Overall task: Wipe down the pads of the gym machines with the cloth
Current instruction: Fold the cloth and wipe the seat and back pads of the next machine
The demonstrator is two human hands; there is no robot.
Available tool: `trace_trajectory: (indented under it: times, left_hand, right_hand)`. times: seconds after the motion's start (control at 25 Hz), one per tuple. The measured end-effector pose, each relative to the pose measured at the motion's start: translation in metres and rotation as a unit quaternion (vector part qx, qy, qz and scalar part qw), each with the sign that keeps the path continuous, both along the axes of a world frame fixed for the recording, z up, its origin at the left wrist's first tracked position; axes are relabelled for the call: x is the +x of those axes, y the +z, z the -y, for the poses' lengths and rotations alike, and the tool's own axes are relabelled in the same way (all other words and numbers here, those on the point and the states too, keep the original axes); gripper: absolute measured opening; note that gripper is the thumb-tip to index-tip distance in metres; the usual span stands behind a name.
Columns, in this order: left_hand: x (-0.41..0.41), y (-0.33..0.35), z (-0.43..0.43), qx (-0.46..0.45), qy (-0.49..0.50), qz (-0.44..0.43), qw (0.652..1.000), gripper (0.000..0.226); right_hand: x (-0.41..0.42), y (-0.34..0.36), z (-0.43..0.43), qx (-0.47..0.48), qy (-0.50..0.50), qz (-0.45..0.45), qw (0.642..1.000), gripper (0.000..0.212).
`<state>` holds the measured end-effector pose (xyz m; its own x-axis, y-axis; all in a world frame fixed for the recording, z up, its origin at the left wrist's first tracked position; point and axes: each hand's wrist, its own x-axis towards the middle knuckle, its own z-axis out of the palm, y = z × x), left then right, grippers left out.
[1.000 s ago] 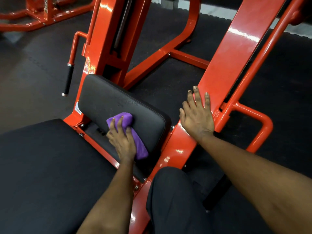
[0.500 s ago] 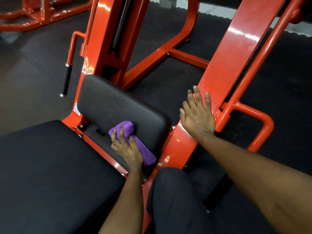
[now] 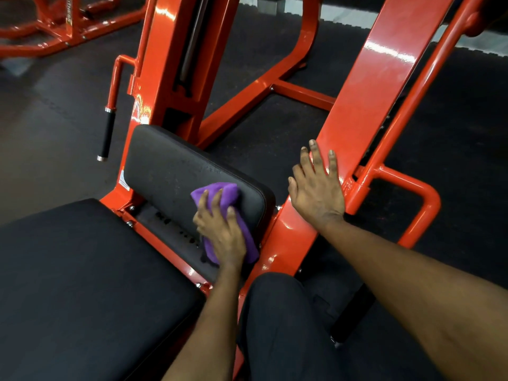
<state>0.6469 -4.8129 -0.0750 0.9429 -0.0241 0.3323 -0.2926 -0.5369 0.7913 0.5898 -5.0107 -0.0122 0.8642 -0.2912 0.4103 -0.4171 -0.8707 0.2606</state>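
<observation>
While the left hand [image 3: 222,232] presses it down, the purple cloth [image 3: 228,191] lies bunched on the near right corner of the small black back pad [image 3: 176,169], with one end trailing over the pad's near edge. Cloth: solid purple, soft nap, folded into a thick wad, no print visible. Left fingers are spread and laid over the wad, bearing on it rather than gripping. The pad is matte black vinyl with a stitched rim; faint speckling shows across its middle.

The right hand [image 3: 316,188] rests flat on the sloping orange frame beam [image 3: 368,111], fingers extended and slightly apart, holding nothing.

Labels: a small white sticker [image 3: 123,183] sits on the frame at the pad's left edge; its print is too small to read. Vertical lettering on the far machine [image 3: 68,15], top left, is blurred.

The large black seat pad [image 3: 82,284] fills the near left. A black-gripped handle [image 3: 106,136] hangs left of the upright.
</observation>
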Motion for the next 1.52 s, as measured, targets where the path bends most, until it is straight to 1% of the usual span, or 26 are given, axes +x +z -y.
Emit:
trace_trajectory:
  times: [0.12,0.2,0.28,0.36,0.44,0.48,0.56,0.64,0.68,0.72,0.76,0.8,0.84,0.92,1.0,1.12,1.24,1.32,1.4,1.52]
  left_hand:
    - [0.007,0.033,0.027,0.028,-0.051,0.019,0.998,0.042]
    - [0.015,0.042,0.034,0.092,-0.073,0.034,0.993,0.043]
    - [0.013,0.035,0.026,0.132,-0.094,0.054,0.985,0.045]
    - [0.007,0.022,0.014,0.139,-0.099,0.059,0.984,0.048]
    - [0.008,0.018,0.008,0.125,-0.079,0.035,0.988,0.048]
    - [0.012,0.021,0.008,0.122,-0.073,0.025,0.99,0.047]
    - [0.03,0.027,0.008,0.139,-0.067,0.016,0.988,0.046]
    - [0.067,0.032,0.005,0.167,-0.056,0.016,0.984,0.045]
    - [0.092,0.036,0.003,0.184,-0.048,0.02,0.982,0.044]
    - [0.117,0.04,-0.001,0.204,-0.043,0.021,0.978,0.042]
    - [0.142,0.044,-0.005,0.219,-0.044,0.018,0.974,0.04]
    - [0.162,0.048,-0.01,0.227,-0.05,0.015,0.973,0.038]
    - [0.175,0.049,-0.014,0.225,-0.057,0.017,0.972,0.038]
    - [0.181,0.044,-0.016,0.203,-0.047,0.025,0.978,0.039]
    - [0.16,0.038,-0.013,0.164,-0.022,0.023,0.986,0.043]
    - [0.104,0.027,-0.007,0.123,-0.035,0.029,0.991,0.05]
    - [0.075,0.017,-0.011,0.108,-0.056,0.006,0.993,0.053]
    - [0.086,0.019,-0.013,0.123,-0.061,0.009,0.99,0.051]
    - [0.114,0.026,-0.014,0.149,-0.064,0.022,0.986,0.049]
    - [0.166,0.034,-0.019,0.169,-0.036,0.024,0.985,0.049]
  right_hand:
    - [0.0,0.0,0.001,0.001,-0.001,-0.004,1.0,0.043]
    - [0.0,0.0,0.001,-0.001,-0.004,-0.007,1.0,0.043]
    - [0.001,0.001,0.0,0.001,-0.006,-0.011,1.0,0.042]
    - [0.0,0.003,0.0,0.006,-0.007,-0.016,1.0,0.042]
    - [-0.001,0.003,-0.002,0.012,-0.011,-0.018,1.0,0.041]
    - [0.001,0.003,-0.005,0.027,-0.022,-0.003,0.999,0.04]
    - [0.013,0.001,-0.023,0.092,-0.063,0.07,0.991,0.037]
    - [0.041,0.003,-0.051,0.195,-0.079,0.152,0.966,0.04]
    - [0.056,0.004,-0.064,0.255,-0.068,0.164,0.95,0.042]
    - [0.07,0.005,-0.077,0.317,-0.055,0.146,0.935,0.044]
    - [0.081,0.007,-0.088,0.371,-0.051,0.11,0.921,0.045]
    - [0.089,0.01,-0.097,0.408,-0.069,0.072,0.908,0.045]
    - [0.093,0.01,-0.103,0.417,-0.108,0.046,0.901,0.046]
    - [0.095,0.01,-0.107,0.381,-0.164,0.041,0.909,0.048]
    - [0.093,0.011,-0.111,0.358,-0.172,0.061,0.916,0.047]
    - [0.091,0.012,-0.113,0.369,-0.172,0.086,0.909,0.046]
    - [0.091,0.013,-0.115,0.373,-0.173,0.094,0.907,0.044]
    - [0.092,0.013,-0.115,0.368,-0.172,0.083,0.91,0.042]
    - [0.094,0.011,-0.115,0.36,-0.174,0.057,0.915,0.04]
    - [0.096,0.007,-0.116,0.351,-0.161,0.056,0.921,0.037]
